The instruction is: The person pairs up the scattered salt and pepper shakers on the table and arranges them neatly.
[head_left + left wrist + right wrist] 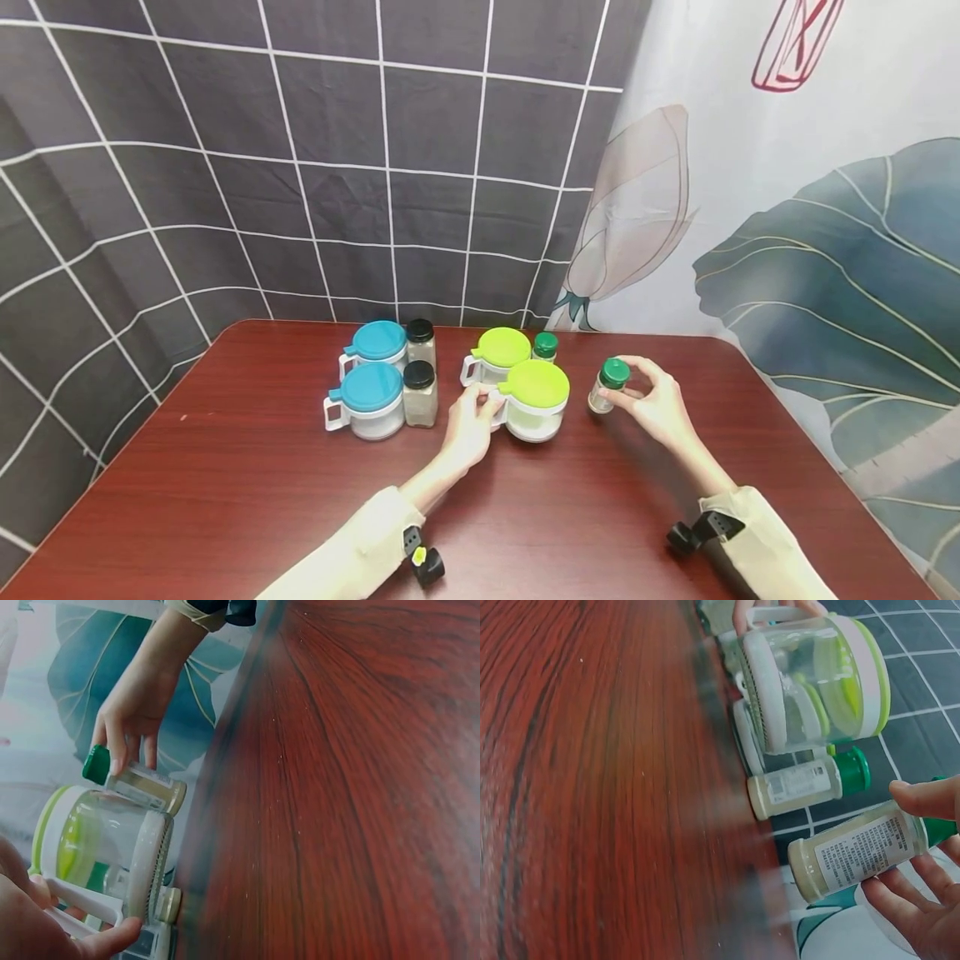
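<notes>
My left hand (470, 427) grips the white handle of a clear seasoning jar (537, 408) with a lime-green lid; fingers and thumb also show around the handle (90, 900) in the left wrist view. The jar's base appears slightly off the tabletop. My right hand (660, 406) pinches a small spice bottle (862, 851) between thumb and fingers, near its green cap. That bottle is tilted in the head view, its base raised, to the right of the jar. Behind the held jar stand a second lime-lidded jar (501, 348) and another green-capped bottle (799, 787), partly hidden.
To the left stand two blue-lidded jars (371, 390) (378, 342) with two black-capped shakers (420, 400) (420, 333) beside them. Everything is on a reddish-brown table (247, 483). A dark grid-patterned cloth (330, 200) and a leaf-printed cloth (840, 275) hang behind it.
</notes>
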A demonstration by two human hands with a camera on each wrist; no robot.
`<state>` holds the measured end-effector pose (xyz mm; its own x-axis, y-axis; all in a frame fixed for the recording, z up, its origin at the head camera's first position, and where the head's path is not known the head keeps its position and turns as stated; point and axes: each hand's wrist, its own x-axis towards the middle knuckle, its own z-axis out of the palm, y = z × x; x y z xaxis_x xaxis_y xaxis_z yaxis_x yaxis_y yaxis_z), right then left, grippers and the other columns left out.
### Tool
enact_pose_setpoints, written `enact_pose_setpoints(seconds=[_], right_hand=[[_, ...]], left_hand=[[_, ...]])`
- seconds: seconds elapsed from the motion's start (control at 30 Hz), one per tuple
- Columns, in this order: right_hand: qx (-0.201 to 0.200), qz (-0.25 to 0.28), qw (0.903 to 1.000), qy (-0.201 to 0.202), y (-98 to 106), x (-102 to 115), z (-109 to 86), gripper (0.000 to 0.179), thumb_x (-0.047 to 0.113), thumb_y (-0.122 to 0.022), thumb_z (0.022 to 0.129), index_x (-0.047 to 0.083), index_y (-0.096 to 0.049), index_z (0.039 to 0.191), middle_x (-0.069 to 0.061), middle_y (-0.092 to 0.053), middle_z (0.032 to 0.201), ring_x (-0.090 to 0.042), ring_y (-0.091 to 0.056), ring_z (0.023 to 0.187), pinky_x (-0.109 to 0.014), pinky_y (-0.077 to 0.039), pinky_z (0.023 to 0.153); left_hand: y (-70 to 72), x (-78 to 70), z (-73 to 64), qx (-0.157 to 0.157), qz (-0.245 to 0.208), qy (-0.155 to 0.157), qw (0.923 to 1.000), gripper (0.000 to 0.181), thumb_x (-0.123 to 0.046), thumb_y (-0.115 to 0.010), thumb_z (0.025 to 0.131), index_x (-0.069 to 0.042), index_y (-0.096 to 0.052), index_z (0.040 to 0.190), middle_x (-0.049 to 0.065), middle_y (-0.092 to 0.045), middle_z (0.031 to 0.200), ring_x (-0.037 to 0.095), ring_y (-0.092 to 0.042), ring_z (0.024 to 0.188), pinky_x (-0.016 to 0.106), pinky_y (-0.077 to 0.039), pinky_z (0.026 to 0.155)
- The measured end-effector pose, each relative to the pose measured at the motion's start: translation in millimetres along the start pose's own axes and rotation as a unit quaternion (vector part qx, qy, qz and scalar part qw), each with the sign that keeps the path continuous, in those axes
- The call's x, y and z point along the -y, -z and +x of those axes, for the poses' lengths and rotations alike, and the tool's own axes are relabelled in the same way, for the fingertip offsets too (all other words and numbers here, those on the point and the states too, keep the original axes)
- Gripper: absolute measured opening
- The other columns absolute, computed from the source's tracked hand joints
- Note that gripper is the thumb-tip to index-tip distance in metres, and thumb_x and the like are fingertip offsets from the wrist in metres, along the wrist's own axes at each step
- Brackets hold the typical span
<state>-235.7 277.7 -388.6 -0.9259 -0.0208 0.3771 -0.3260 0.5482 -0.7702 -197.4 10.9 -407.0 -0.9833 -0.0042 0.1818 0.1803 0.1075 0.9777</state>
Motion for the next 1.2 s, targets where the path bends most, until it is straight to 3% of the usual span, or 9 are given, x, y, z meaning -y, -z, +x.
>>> enact_pose_setpoints(seconds=[0.23,0.3,0.47,0.53,0.77,1.2], right_hand=[[0.02,0.02,0.9996,0.005,-8.2,2.7,1.0,0.052,0.007,-0.081,0.074,0.005,-0.06,0.122,-0.01,-0.061,0.113,0.009,-0.06,0.086,-0.014,-0.054,0.074],[0.022,0.019,0.9995,0.009,-8.5,14.9,-1.8,0.05,0.004,-0.08,0.074,0.002,-0.061,0.12,-0.011,-0.061,0.111,0.008,-0.06,0.087,-0.015,-0.055,0.075],[0.029,0.008,0.9994,0.015,-8.6,42.1,-7.8,0.046,-0.002,-0.077,0.075,-0.005,-0.059,0.117,-0.018,-0.061,0.11,0.009,-0.056,0.089,-0.032,-0.057,0.079],[0.032,0.008,0.9993,0.016,-10.9,36.9,-6.2,0.047,-0.002,-0.077,0.075,-0.004,-0.059,0.118,-0.018,-0.061,0.11,0.009,-0.057,0.089,-0.033,-0.057,0.079],[0.036,0.027,0.9989,0.016,-20.8,10.4,1.0,0.05,0.004,-0.081,0.074,0.003,-0.061,0.119,-0.011,-0.061,0.111,0.012,-0.057,0.088,-0.012,-0.053,0.075],[0.048,0.048,0.9974,0.025,-31.6,12.1,2.1,0.05,0.004,-0.081,0.073,0.003,-0.061,0.119,-0.013,-0.062,0.11,0.01,-0.058,0.089,-0.021,-0.056,0.077]], left_hand=[[6.7,0.9,-2.9,-0.003,-0.003,0.0,1.0,0.021,-0.007,-0.055,0.096,0.008,-0.056,0.109,0.028,-0.063,0.107,0.034,-0.065,0.098,0.037,-0.059,0.076],[8.0,1.1,-3.4,-0.003,-0.005,-0.001,1.0,0.021,-0.007,-0.055,0.096,0.008,-0.055,0.11,0.028,-0.062,0.108,0.034,-0.065,0.098,0.038,-0.059,0.076],[11.7,1.1,-4.7,-0.01,0.001,0.0,1.0,0.021,-0.007,-0.054,0.096,0.009,-0.055,0.11,0.029,-0.063,0.106,0.036,-0.066,0.096,0.04,-0.059,0.076],[13.3,1.1,-5.1,-0.013,0.003,0.001,0.9999,0.021,-0.006,-0.055,0.096,0.009,-0.055,0.109,0.029,-0.063,0.106,0.037,-0.066,0.095,0.041,-0.059,0.075],[19.3,0.4,-6.6,-0.016,0.005,-0.001,0.9999,0.02,-0.007,-0.054,0.096,0.009,-0.055,0.109,0.029,-0.063,0.106,0.037,-0.066,0.096,0.04,-0.059,0.076],[27.7,5.6,-8.2,-0.021,0.009,0.007,0.9997,0.019,-0.006,-0.053,0.096,0.009,-0.054,0.107,0.029,-0.063,0.104,0.035,-0.066,0.095,0.04,-0.059,0.076]])
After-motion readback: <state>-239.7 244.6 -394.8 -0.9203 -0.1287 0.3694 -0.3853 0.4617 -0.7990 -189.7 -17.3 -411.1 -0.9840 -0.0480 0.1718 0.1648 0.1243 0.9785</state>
